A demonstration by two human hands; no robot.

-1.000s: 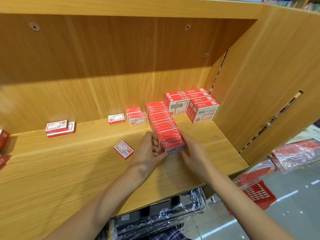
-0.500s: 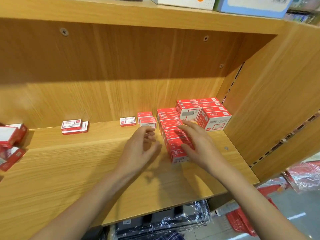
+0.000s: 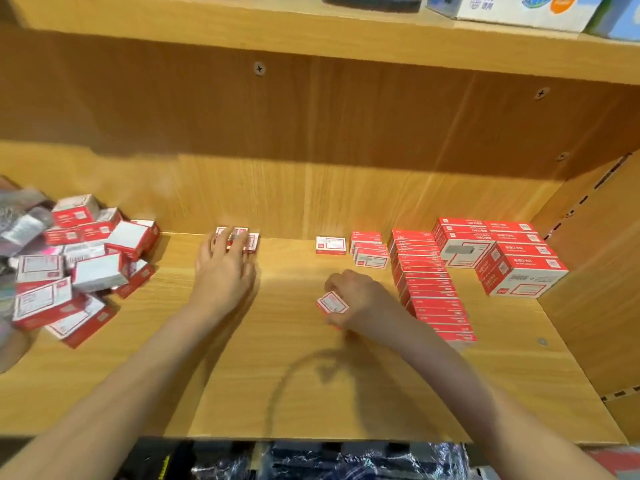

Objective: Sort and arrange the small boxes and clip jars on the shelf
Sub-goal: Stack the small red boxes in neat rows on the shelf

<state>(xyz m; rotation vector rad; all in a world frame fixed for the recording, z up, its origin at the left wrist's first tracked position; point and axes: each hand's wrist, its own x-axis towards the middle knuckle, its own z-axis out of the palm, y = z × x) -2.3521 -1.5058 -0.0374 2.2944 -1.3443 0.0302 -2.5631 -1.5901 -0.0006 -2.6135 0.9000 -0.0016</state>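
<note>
The sorting is partway done. On the wooden shelf [image 3: 311, 375] a long tidy row of red boxes [image 3: 431, 287] runs front to back on the right, with larger red-and-white cartons [image 3: 512, 261] stacked beside it near the side wall, while a loose heap of boxes [image 3: 79, 265] lies unsorted at the far left.

The right hand [image 3: 360, 301] pinches one small red-and-white box [image 3: 331, 303] between thumb and curled fingers, just left of the row's front end. The left hand [image 3: 225, 268] reaches to the back of the shelf, its fingers spread and laid flat over a pair of small boxes [image 3: 247, 240] against the rear panel. A single flat box [image 3: 330, 244] and a short stack [image 3: 370, 254] wait between that pair and the row.

The step in hand looks like gathering strays — the next move probably calls for drawing the rear pair forward and matching the held box to its kind, label facing the same way.

The print on the boxes is too small and blurred to read; no clip jars can be made out.
</note>
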